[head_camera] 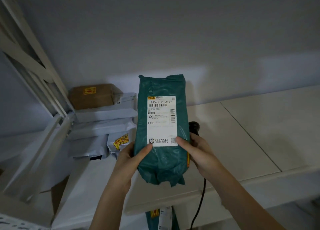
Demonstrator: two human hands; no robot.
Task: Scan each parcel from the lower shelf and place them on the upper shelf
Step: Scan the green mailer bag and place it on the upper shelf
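A long green plastic parcel (162, 157) with a white shipping label faces me, held over the white upper shelf (242, 134). My left hand (131, 158) grips its lower left edge, thumb on the label's corner. My right hand (195, 152) grips the lower right edge and also has the black barcode scanner (194, 126) behind the parcel; its cable (199, 205) hangs down. On the shelf's left lies a stack of grey mailer bags (103, 126) with a brown cardboard box (91, 96) on top.
A white metal shelf upright (34, 60) slants along the left side. A plain wall rises behind the shelf. Below the shelf's front edge, another green parcel (161, 217) shows on the lower level. The shelf surface right of the parcel is bare.
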